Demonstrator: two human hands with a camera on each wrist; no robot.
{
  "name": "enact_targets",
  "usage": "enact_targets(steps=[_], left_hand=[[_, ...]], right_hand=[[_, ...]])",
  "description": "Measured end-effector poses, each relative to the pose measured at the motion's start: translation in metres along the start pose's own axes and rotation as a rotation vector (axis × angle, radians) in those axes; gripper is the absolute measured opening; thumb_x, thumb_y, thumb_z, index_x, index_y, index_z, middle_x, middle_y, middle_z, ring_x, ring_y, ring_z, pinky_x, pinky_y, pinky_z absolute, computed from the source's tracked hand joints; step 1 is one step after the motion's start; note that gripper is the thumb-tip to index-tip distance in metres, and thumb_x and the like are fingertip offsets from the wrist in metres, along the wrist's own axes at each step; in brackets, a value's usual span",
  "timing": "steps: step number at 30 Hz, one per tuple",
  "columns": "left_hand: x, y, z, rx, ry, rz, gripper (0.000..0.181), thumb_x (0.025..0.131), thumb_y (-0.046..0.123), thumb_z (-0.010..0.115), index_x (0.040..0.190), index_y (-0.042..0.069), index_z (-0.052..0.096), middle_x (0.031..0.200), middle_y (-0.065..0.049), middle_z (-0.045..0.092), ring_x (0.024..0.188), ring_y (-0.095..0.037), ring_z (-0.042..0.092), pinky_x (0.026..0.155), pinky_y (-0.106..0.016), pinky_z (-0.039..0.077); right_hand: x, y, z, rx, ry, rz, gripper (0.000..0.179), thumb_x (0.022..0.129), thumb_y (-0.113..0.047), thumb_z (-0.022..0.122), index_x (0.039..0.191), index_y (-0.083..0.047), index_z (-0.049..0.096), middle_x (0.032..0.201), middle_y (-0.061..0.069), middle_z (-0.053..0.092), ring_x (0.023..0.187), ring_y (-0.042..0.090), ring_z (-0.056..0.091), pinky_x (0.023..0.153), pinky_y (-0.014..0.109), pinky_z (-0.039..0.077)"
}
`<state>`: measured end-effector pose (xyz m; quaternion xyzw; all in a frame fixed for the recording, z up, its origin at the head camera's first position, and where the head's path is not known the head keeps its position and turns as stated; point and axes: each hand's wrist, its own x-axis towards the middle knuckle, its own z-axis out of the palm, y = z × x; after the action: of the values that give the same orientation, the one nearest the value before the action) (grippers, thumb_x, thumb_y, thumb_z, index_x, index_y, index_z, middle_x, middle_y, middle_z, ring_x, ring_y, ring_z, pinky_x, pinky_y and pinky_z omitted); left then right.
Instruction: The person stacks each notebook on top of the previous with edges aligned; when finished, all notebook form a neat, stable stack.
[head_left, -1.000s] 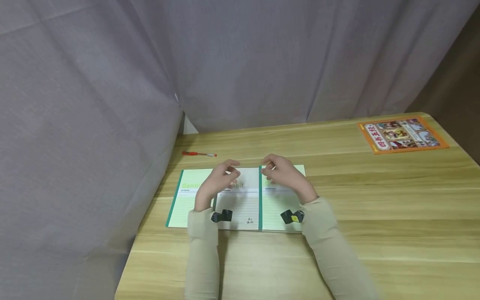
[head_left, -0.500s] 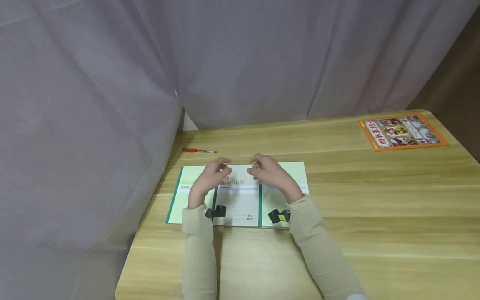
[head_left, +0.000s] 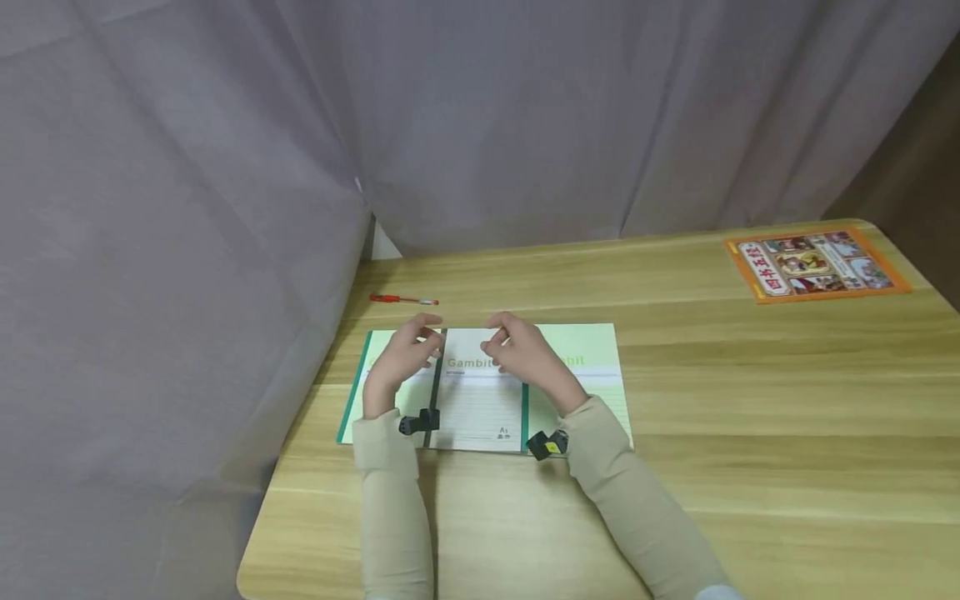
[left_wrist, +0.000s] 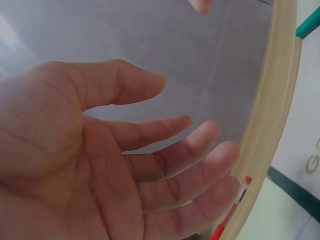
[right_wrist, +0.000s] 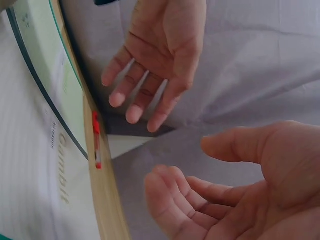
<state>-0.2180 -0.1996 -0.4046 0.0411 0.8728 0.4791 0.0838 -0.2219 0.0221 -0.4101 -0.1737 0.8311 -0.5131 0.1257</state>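
Observation:
Three notebooks lie side by side on the table: a pale green one (head_left: 358, 417) with a teal spine at left, a white one (head_left: 476, 408) with a dark spine in the middle, and another pale green one (head_left: 581, 337) with a teal spine at right. My left hand (head_left: 400, 358) hovers over the left notebook, fingers loosely bent and palm turned inward. Facing it, my right hand (head_left: 522, 352) is held above the seam of the middle and right notebooks. Both wrist views show relaxed fingers with nothing between them, on the left hand (left_wrist: 145, 170) and the right hand (right_wrist: 245, 190).
Beyond the notebooks, a red pen (head_left: 403, 299) lies near the table's back left. An orange-bordered picture book (head_left: 817, 264) rests at the far right corner. Grey curtain (head_left: 487, 125) hangs along the back and left sides of the wooden table (head_left: 750, 400).
Both hands have drifted left above the notebooks, keeping a similar gap between them. More of the right notebook's cover shows now. Notebooks, pen and book stay in place.

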Motion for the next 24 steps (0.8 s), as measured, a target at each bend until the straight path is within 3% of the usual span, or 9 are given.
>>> enact_targets(steps=[6, 10, 18, 24], left_hand=[[-0.003, -0.008, -0.007, 0.005, 0.02, -0.022, 0.048, 0.101, 0.017, 0.053, 0.144, -0.003, 0.048, 0.121, -0.023, 0.06, 0.097, -0.035, 0.064, 0.077, -0.038, 0.054], [-0.006, -0.015, -0.013, -0.036, 0.034, -0.025, 0.048, 0.101, 0.016, 0.053, 0.144, -0.004, 0.047, 0.121, -0.025, 0.06, 0.101, -0.04, 0.063, 0.079, -0.04, 0.054], [-0.013, -0.032, -0.025, -0.113, 0.074, -0.069, 0.048, 0.102, 0.015, 0.052, 0.144, -0.007, 0.044, 0.124, -0.03, 0.057, 0.106, -0.047, 0.06, 0.079, -0.043, 0.054], [-0.019, -0.042, -0.038, -0.159, 0.137, -0.119, 0.049, 0.103, 0.014, 0.051, 0.145, -0.008, 0.043, 0.128, -0.033, 0.055, 0.107, -0.044, 0.058, 0.082, -0.042, 0.053]], right_hand=[[0.006, 0.004, 0.013, 0.091, -0.059, 0.015, 0.043, 0.1, -0.013, 0.058, 0.138, 0.006, 0.05, 0.108, 0.023, 0.067, 0.086, 0.041, 0.07, 0.075, 0.045, 0.058], [0.007, 0.004, 0.022, 0.106, -0.061, 0.023, 0.042, 0.1, -0.012, 0.059, 0.137, 0.006, 0.05, 0.106, 0.023, 0.067, 0.085, 0.04, 0.07, 0.075, 0.047, 0.058], [0.01, 0.01, 0.042, 0.084, -0.048, 0.05, 0.046, 0.098, -0.012, 0.061, 0.139, 0.007, 0.049, 0.1, 0.014, 0.067, 0.084, 0.033, 0.071, 0.066, 0.031, 0.057], [0.012, 0.011, 0.051, 0.07, -0.027, 0.038, 0.051, 0.095, -0.012, 0.061, 0.14, 0.007, 0.047, 0.105, 0.015, 0.068, 0.079, 0.025, 0.071, 0.065, 0.031, 0.056]])
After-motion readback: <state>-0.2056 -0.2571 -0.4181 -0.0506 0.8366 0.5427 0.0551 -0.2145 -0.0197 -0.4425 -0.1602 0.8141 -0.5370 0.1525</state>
